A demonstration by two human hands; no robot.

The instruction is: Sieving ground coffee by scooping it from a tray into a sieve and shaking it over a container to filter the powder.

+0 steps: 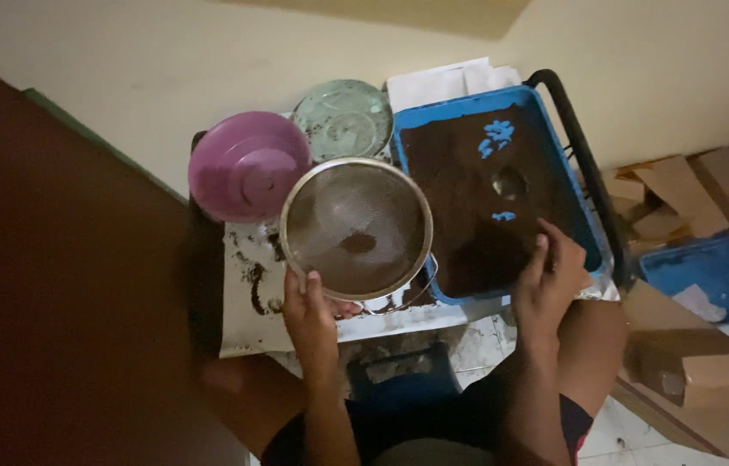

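Above a white sheet (313, 332) smeared with dark grit, the round metal sieve (356, 229) is held level, the left hand (313, 319) clamped on its near rim; fine mesh carries a small brown heap. Just right, the right hand (550, 276) rests loosely curled on the blue tray (584, 229) of dark powder, at its near edge. Behind crowd a purple bowl (248, 164) and a pale green plate (343, 116).

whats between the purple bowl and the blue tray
In the head view, the round metal sieve, held at its rim by the left hand, sits between the purple bowl and the blue tray, with a pale green plate behind it.
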